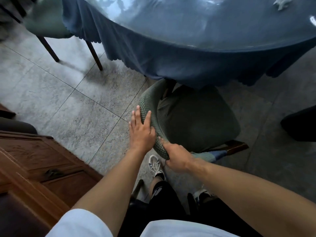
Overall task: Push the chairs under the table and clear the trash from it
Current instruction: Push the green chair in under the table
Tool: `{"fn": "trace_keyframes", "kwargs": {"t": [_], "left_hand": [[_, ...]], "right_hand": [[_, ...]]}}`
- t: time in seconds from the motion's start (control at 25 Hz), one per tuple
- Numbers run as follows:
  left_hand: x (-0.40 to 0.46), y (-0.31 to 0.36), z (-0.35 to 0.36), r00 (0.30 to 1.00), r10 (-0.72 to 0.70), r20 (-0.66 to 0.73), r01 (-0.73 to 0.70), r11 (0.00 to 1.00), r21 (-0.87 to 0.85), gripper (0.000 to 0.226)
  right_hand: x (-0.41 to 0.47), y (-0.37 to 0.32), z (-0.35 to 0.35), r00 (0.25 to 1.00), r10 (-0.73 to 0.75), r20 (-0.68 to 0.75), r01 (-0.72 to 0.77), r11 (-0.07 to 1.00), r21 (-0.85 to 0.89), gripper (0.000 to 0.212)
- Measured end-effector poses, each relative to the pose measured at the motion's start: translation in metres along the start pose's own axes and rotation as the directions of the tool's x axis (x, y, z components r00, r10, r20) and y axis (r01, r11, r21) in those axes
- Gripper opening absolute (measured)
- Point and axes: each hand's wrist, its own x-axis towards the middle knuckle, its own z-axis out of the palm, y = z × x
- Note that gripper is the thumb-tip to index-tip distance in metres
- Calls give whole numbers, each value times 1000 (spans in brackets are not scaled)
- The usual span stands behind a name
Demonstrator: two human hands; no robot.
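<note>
A green-covered chair (196, 120) stands in front of me, its seat partly under the hanging blue tablecloth of the round table (188, 31). My left hand (141, 129) lies on the curved backrest with straight fingers pressing its outer side. My right hand (176, 158) grips the backrest's top edge, thumb on top and fingers curled around it. A white crumpled piece of trash (282, 3) lies on the tabletop at the far right. A second green chair (47, 21) stands at the upper left, its seat partly under the cloth.
A brown wooden cabinet (37, 161) with a drawer handle stands close at my lower left. A dark object (301, 124) juts in at the right edge. Grey tiled floor (68, 93) stretches between cabinet and table. My feet are just behind the chair.
</note>
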Motion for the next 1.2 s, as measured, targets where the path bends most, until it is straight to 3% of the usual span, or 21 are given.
{"fn": "trace_keyframes", "kwargs": {"t": [0.2, 0.36, 0.48, 0.6, 0.72, 0.8, 0.84, 0.96, 1.04, 1.2], "left_hand": [[-61, 87, 47, 991, -132, -7, 131, 973, 189, 76], [-93, 153, 71, 982, -170, 83, 135, 937, 323, 73], [-111, 196, 81, 988, -123, 94, 81, 930, 360, 77], [-121, 220, 92, 999, -20, 43, 3, 927, 376, 71], [-118, 242, 98, 999, 31, 45, -45, 930, 366, 66], [-109, 252, 95, 998, 33, 45, -46, 942, 333, 65], [-102, 252, 91, 999, 35, 36, -45, 943, 329, 65], [-81, 244, 85, 997, 71, 12, -71, 938, 338, 64], [-65, 237, 87, 993, 122, 5, -117, 942, 314, 66], [-42, 228, 110, 982, 188, -1, -185, 965, 185, 78]], "right_hand": [[-56, 86, -21, 998, -28, 64, 40, 980, -196, 89], [-89, 157, -41, 994, -35, 102, 61, 960, -273, 86], [-114, 203, -70, 993, -51, 109, 84, 940, -330, 86], [-131, 234, -97, 994, -101, 42, 109, 896, -430, 79], [-141, 261, -106, 989, -76, -129, 2, 869, -494, 67], [-144, 272, -102, 951, -16, -309, -104, 924, -368, 57], [-145, 273, -98, 918, 29, -395, -122, 969, -213, 52], [-142, 253, -96, 832, 111, -543, 31, 969, 245, 42], [-130, 237, -103, 765, 143, -628, 42, 962, 271, 33], [-99, 238, -97, 717, 94, -690, -108, 994, 24, 46]]}}
